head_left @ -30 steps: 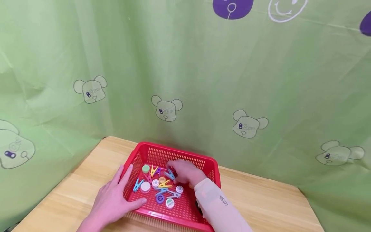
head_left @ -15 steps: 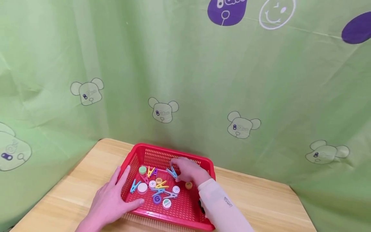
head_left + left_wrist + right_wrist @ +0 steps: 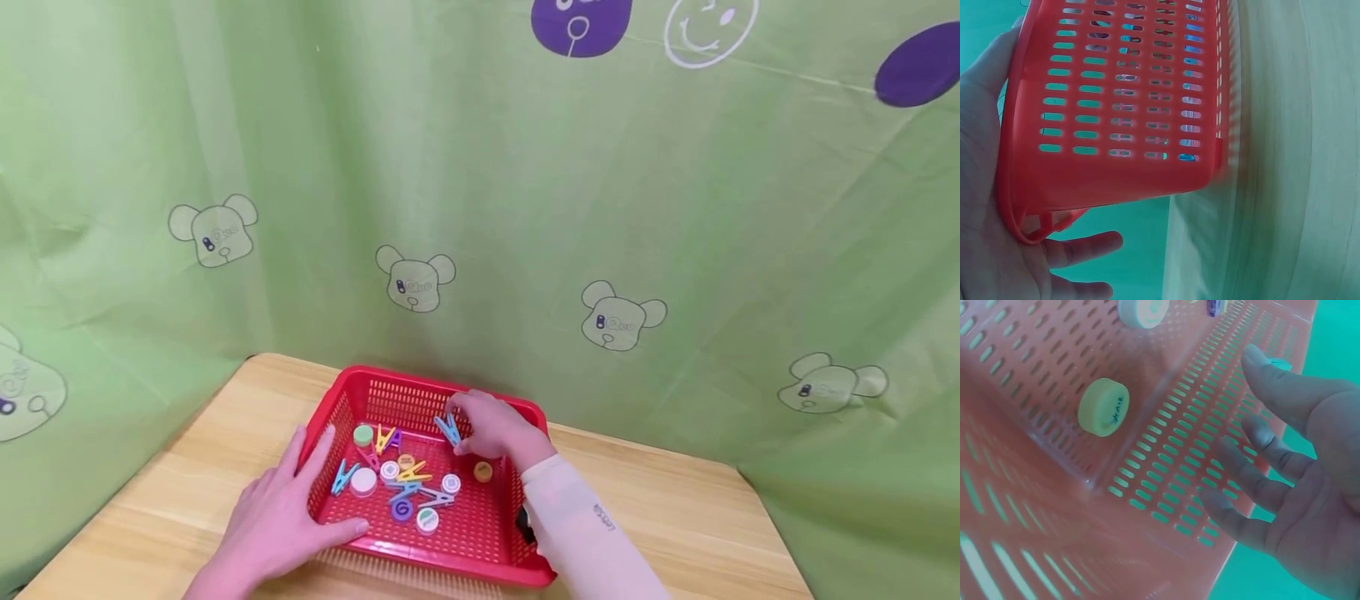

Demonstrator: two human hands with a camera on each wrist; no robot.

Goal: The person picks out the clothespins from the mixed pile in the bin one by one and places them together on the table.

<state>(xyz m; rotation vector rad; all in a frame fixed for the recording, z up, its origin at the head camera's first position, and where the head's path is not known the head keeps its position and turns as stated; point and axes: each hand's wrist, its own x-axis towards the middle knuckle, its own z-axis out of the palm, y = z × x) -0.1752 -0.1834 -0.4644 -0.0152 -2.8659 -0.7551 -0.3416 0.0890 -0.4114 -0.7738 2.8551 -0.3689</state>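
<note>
In the head view a red plastic basket [image 3: 450, 560] holds several clothespins and bottle caps. My right hand [image 3: 495, 429] pinches a blue clothespin [image 3: 447, 429] by its lower end, raised near the basket's back wall. From the right wrist, the hand [image 3: 1297, 462] hides nearly all of that clothespin behind the thumb. My left hand [image 3: 273, 517] lies spread at the basket's left front corner, thumb over the front rim, fingers along the left side. The left wrist view shows its palm against the rim, two fingers extended past the basket's handle [image 3: 1054, 228].
Yellow clothespins [image 3: 412, 472], a pink one [image 3: 369, 457], a green cap [image 3: 363, 435], a white cap [image 3: 363, 482] and a purple cap [image 3: 402, 510] lie left of centre. One orange cap [image 3: 483, 472] sits apart on the right. A green curtain [image 3: 495, 167] hangs behind the wooden table [image 3: 660, 500].
My right hand has lifted the blue clothespin off the pile and drawn it up towards the back wall, uncovering the orange cap. The left hand keeps its place on the basket.
</note>
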